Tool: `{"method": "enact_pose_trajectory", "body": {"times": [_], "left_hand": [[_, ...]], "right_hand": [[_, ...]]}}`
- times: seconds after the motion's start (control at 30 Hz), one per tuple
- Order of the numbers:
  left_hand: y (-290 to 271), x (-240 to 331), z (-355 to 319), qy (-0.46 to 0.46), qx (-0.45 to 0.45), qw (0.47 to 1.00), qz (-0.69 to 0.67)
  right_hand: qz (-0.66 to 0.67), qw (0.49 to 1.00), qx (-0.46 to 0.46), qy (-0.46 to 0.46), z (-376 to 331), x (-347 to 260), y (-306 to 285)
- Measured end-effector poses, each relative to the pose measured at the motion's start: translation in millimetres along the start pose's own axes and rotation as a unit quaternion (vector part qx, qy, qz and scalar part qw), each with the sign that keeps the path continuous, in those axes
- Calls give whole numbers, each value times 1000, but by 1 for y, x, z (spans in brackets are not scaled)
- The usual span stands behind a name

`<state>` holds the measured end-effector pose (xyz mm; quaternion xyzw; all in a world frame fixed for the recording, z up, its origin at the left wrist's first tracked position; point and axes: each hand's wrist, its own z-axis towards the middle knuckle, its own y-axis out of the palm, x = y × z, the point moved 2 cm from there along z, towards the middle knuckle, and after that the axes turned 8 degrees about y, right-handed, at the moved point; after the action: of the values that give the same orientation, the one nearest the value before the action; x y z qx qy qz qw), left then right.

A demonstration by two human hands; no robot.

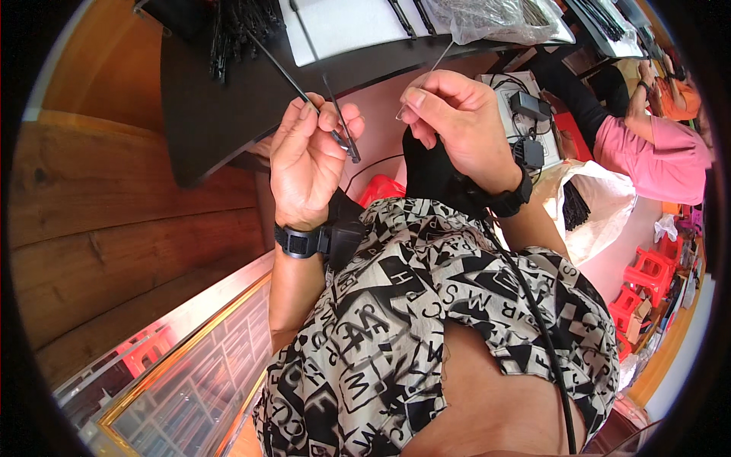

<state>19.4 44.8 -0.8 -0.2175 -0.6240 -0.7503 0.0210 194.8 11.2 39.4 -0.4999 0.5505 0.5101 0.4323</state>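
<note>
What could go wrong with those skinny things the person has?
The left hand holds two thin black rods between its fingers, so one might slip. The thin strand in the right hand might poke, if stiff. The clear plastic bag lies near the black table's edge and might get knocked.

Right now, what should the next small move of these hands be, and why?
Perhaps bring the right hand, pinching a thin pale strand, a little closer to the left hand: the left holds black rods, while the strand is clear of them and the hands are apart.
</note>
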Motion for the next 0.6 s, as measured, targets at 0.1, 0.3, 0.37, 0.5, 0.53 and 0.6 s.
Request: {"method": "enact_pose_trajectory", "body": {"times": [0.1,0.3,0.37,0.5,0.53,0.6], "left_hand": [[-2,-2,0,17,5,1000,19],[-2,-2,-2,19,6,999,29],[-4,-3,-3,15,-1,1000,23],[0,-5,-6,10,-3,1000,24],[2,-5,-7,13,8,999,35],[5,-6,-6,15,0,999,36]], "right_hand": [[16,999,36,-34,3,2,-1],[60,997,-58,-5,6,7,4],[126,986,-95,58,6,7,6],[138,989,-46,17,8,13,8],[137,990,-33,23,9,15,6],[135,990,-20,29,9,15,6]]}}
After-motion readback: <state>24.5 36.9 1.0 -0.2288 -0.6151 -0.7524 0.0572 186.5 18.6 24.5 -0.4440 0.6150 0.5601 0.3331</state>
